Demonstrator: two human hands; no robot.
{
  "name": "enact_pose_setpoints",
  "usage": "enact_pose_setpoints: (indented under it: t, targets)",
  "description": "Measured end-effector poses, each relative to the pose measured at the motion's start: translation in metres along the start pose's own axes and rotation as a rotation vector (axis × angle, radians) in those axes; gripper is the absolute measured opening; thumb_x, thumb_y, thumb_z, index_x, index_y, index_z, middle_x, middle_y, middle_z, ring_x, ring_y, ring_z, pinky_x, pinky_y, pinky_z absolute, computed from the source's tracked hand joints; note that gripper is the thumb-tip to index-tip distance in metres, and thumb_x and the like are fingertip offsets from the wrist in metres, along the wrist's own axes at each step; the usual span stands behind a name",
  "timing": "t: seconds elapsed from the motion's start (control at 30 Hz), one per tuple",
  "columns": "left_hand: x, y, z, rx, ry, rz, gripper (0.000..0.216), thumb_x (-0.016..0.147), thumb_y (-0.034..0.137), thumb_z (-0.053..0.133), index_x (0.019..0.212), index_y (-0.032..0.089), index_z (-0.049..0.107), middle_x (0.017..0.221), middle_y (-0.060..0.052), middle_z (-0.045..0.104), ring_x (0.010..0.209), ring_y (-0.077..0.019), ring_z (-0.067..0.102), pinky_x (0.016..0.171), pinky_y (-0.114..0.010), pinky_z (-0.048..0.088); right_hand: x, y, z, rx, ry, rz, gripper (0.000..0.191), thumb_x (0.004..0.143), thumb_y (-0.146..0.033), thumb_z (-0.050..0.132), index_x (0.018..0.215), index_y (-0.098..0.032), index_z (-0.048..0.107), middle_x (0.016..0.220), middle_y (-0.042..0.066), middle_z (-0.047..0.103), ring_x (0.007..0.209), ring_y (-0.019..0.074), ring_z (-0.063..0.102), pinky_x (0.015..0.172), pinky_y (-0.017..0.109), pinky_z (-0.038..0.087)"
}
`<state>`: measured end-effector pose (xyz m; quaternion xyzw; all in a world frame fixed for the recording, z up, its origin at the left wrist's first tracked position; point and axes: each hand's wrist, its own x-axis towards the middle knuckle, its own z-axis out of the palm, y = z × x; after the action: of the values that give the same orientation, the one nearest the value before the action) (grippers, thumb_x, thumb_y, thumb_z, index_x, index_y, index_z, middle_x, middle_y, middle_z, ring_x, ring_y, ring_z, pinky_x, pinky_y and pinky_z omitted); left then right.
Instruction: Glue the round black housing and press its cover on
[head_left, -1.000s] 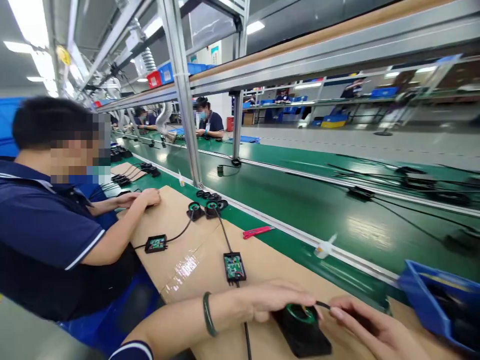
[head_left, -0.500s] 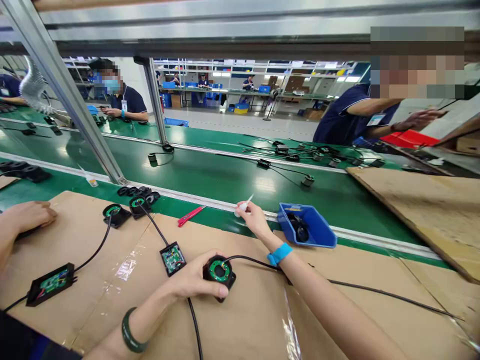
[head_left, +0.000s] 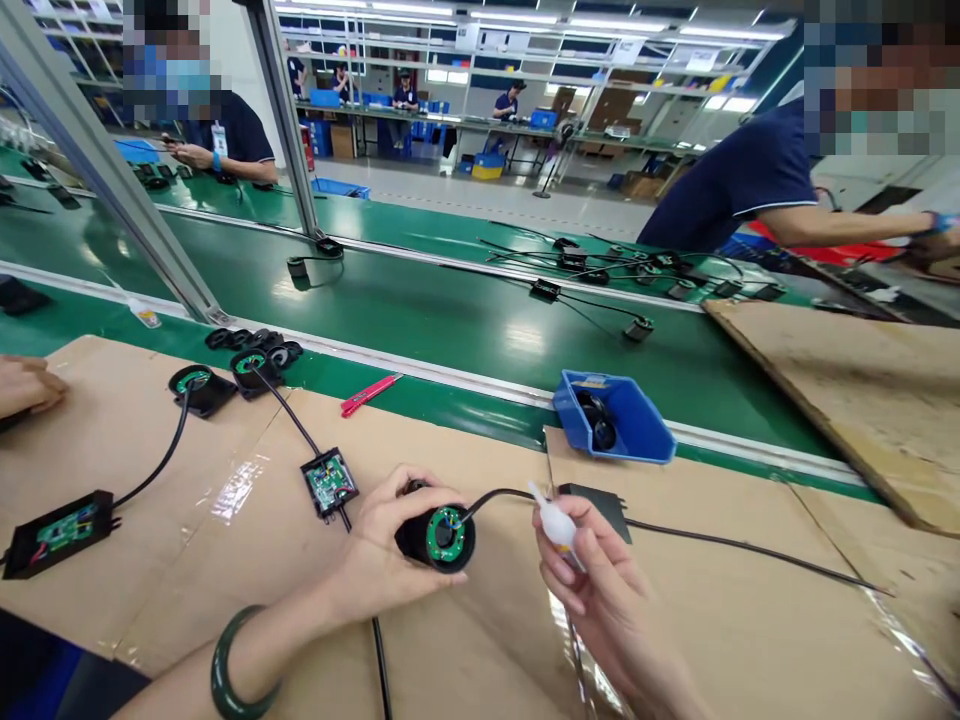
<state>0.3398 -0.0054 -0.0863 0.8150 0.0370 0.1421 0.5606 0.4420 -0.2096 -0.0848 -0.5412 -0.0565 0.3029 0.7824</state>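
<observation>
My left hand [head_left: 382, 545] is wrapped round a black round housing [head_left: 463, 548], tilted so its open end faces me. Inside that housing sits a green ring-shaped circuit board [head_left: 437, 540] with small coloured wires. A black cable [head_left: 495, 496] runs from it past my right hand towards a flat black box [head_left: 604, 508] on the cardboard. Between the fingers of my right hand [head_left: 600, 580] is a small white glue bottle [head_left: 559, 525], its thin nozzle pointing up and left, just right of the housing. Left of my left hand lies an open box with a green board [head_left: 330, 482].
Blue bin [head_left: 637, 425] with black parts stands beyond my right hand. A red utility knife [head_left: 369, 396], two more housings [head_left: 201, 390] and black rings [head_left: 241, 340] lie near the conveyor [head_left: 420, 310]. A co-worker's hand [head_left: 30, 385] rests at left; other people sit opposite.
My right hand has come back from the conveyor edge with the glue bottle, now beside the housing. My left hand has tilted the housing towards me. The view has tipped up.
</observation>
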Motion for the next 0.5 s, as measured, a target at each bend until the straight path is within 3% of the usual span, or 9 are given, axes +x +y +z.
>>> enact_pose_setpoints:
  t: [0.1,0.3,0.5]
  targets:
    - [-0.002,-0.001,0.001,0.049,0.041,0.017,0.057,0.060,0.013,0.086,0.112,0.029,0.069,0.111,-0.004,0.055,0.104,-0.0218,0.059,0.093,-0.032,0.048,-0.007,0.004,-0.003,0.061,0.075,0.076,0.032,0.074,-0.045,0.079,0.090,-0.019,0.069,0.088,0.005,0.056,0.058,0.0066,0.036,0.041,0.015,0.029]
    - [-0.004,-0.004,0.004,0.143,0.080,0.077,0.052,0.065,0.013,0.082,0.112,0.028,0.065,0.114,-0.006,0.052,0.107,-0.0225,0.058,0.091,-0.032,0.049,-0.012,0.006,-0.010,0.193,0.028,0.113,0.030,0.069,-0.030,0.085,0.093,-0.025,0.068,0.090,0.004,0.058,0.053,0.0050,0.027,0.043,0.015,0.032]
    - [-0.004,-0.004,0.012,0.029,0.042,-0.114,0.051,0.061,0.028,0.087,0.105,0.021,0.064,0.105,-0.006,0.053,0.100,-0.0246,0.056,0.089,-0.036,0.047,-0.017,0.015,-0.010,0.339,0.083,0.173,0.038,0.066,-0.027,0.088,0.099,-0.024,0.070,0.094,0.006,0.060,0.054,0.0043,0.030,0.044,0.013,0.038]
